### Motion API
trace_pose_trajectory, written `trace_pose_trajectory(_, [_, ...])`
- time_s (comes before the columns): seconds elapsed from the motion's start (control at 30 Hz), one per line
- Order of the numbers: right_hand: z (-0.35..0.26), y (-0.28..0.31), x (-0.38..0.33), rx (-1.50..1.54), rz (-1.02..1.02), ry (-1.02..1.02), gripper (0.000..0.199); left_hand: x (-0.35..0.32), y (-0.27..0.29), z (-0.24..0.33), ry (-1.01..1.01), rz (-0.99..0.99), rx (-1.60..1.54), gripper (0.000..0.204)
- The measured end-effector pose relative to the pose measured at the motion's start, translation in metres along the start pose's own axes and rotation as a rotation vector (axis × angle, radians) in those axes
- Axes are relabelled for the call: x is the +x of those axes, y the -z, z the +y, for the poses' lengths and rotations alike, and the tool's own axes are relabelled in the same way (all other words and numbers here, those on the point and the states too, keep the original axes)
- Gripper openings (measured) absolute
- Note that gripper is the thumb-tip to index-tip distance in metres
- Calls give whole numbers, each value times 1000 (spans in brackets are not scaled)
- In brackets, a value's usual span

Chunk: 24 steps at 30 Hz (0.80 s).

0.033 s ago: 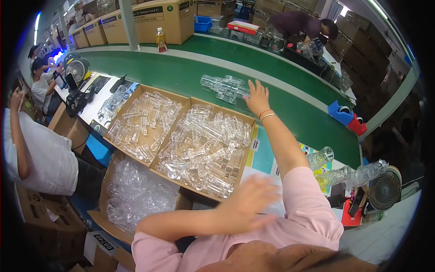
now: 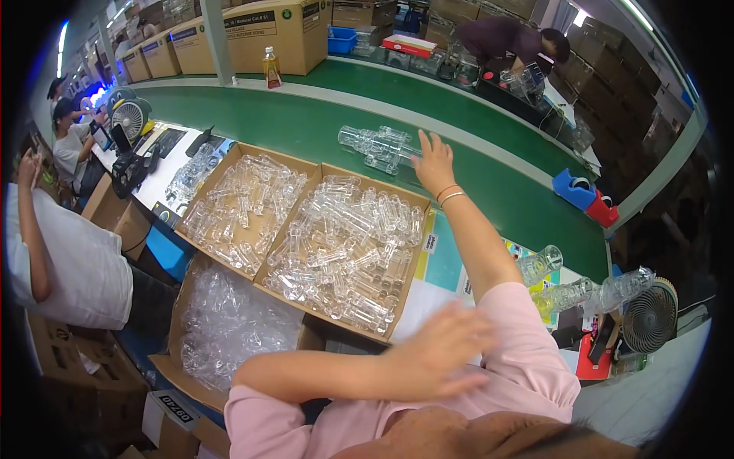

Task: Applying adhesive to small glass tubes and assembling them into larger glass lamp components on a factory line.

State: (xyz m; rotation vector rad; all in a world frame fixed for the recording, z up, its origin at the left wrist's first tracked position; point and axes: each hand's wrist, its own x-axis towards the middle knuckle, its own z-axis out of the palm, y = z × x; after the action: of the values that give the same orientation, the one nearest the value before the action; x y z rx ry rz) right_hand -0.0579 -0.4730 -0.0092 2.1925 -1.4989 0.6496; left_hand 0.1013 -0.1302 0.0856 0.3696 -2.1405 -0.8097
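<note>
Reaching out over the green conveyor belt (image 2: 321,134), my right hand (image 2: 433,162) lies flat, fingers spread, touching the cluster of clear plastic bottle-shaped pieces (image 2: 378,145) lying there, clamped on nothing. My left hand (image 2: 440,359) hovers loose and blurred near my pink sleeve (image 2: 527,367), just beside the open cardboard box of clear plastic tubes (image 2: 340,249), probably kept within easy reach.

Workshop around my station. A green conveyor belt (image 2: 321,130) runs diagonally across the room in front of me, edged by pale rails. Beyond it, large cardboard boxes (image 2: 283,30) stand in rows. Strip lights (image 2: 642,15) glow overhead at upper right. A small desk fan (image 2: 646,315) sits at my right; another fan (image 2: 128,118) stands far left.
</note>
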Motion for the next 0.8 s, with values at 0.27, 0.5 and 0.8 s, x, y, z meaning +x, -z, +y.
trace_pose_trajectory(0.27, [-29,83,-24,168,-370,-109,76,63,-75,63,-322,-102,-273,27])
trace_pose_trajectory(0.5, [-70,146,-154,505,-213,807,55,62,-83,93,-371,-209,-308,27])
trace_pose_trajectory(0.8, [-46,229,-341,845,-455,797,55,68,-43,117,-315,-357,-127,36])
